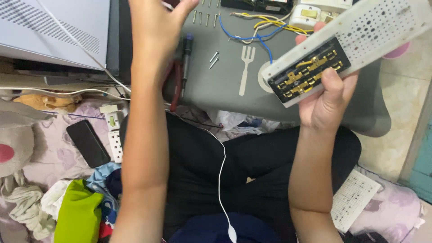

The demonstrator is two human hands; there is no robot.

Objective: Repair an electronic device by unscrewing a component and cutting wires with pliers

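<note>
Opened power strip [346, 45] in right hand [325, 96] grip

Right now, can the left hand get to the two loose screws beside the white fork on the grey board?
Probably yes. The left hand is raised empty above the grey board, and the two loose screws lie uncovered just right of it, beside the white fork; nothing blocks them.

Fork [245, 67] lies on table [216, 96], between pliers [176, 81] and power strip [346, 45].
</note>
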